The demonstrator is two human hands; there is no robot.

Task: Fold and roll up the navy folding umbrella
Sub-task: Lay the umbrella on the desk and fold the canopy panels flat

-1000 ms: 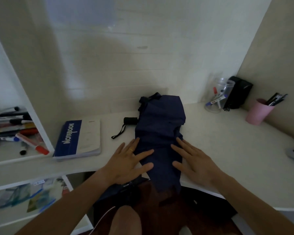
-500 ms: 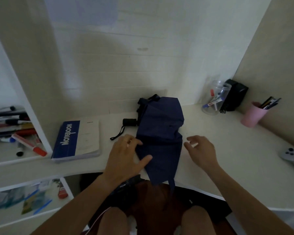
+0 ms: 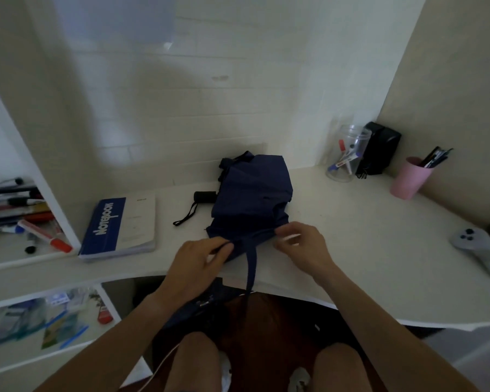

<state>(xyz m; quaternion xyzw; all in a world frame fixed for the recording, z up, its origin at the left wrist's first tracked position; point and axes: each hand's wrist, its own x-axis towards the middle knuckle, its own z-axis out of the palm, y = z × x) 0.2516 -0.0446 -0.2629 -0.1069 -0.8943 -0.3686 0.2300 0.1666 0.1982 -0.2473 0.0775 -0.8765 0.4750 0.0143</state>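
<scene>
The navy folding umbrella (image 3: 252, 196) lies flattened on the white desk (image 3: 365, 236), running away from me. Its black handle (image 3: 204, 197) with a wrist cord sticks out to the left. My left hand (image 3: 198, 260) pinches the near left corner of the canopy fabric. My right hand (image 3: 303, 246) pinches the near right corner. The near edge is folded up between both hands. A narrow navy strap (image 3: 251, 270) hangs from that edge over the desk's front rim toward my lap.
A blue-and-white notebook (image 3: 120, 226) lies left of the umbrella. Markers fill a shelf (image 3: 17, 219) at far left. At back right stand a clear jar (image 3: 347, 154), a black box (image 3: 378, 148) and a pink pen cup (image 3: 410, 176). A grey controller (image 3: 478, 247) rests at the right edge.
Both hands lifted off the flat canopy, closed on its near corners and folded the near edge up onto the desk. The strap now hangs free over the rim.
</scene>
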